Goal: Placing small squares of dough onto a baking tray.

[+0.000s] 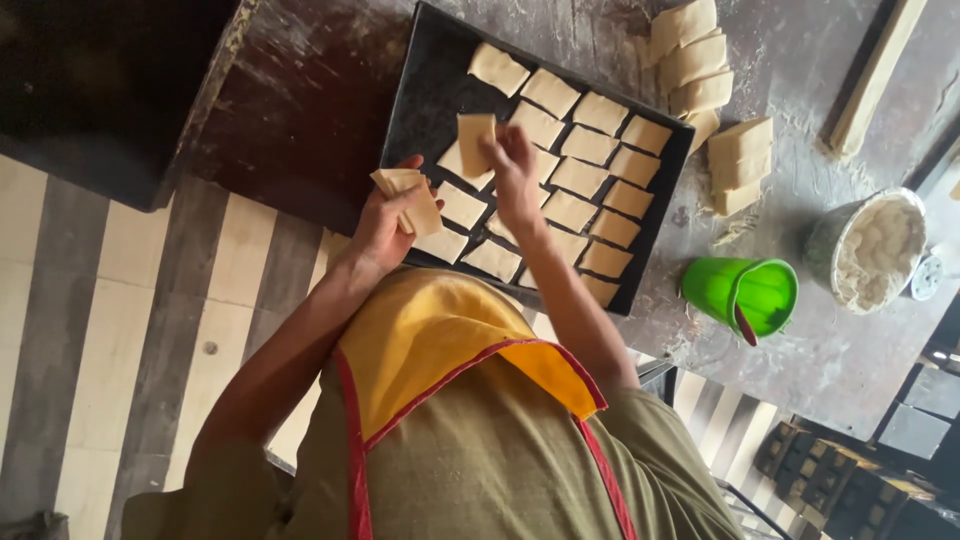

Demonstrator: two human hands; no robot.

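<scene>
My left hand is shut on a small stack of pale dough squares beside the near left edge of a black baking tray. Over the tray, my right hand pinches a single dough square by its edge. Several flat dough squares lie in rows across the tray. The tray's far left corner is bare.
The tray rests on a dark, floured worktable. Stacks of dough squares stand to the tray's right, with more behind. A green bucket, a flour bowl and a wooden stick are on the right. Striped floor lies at left.
</scene>
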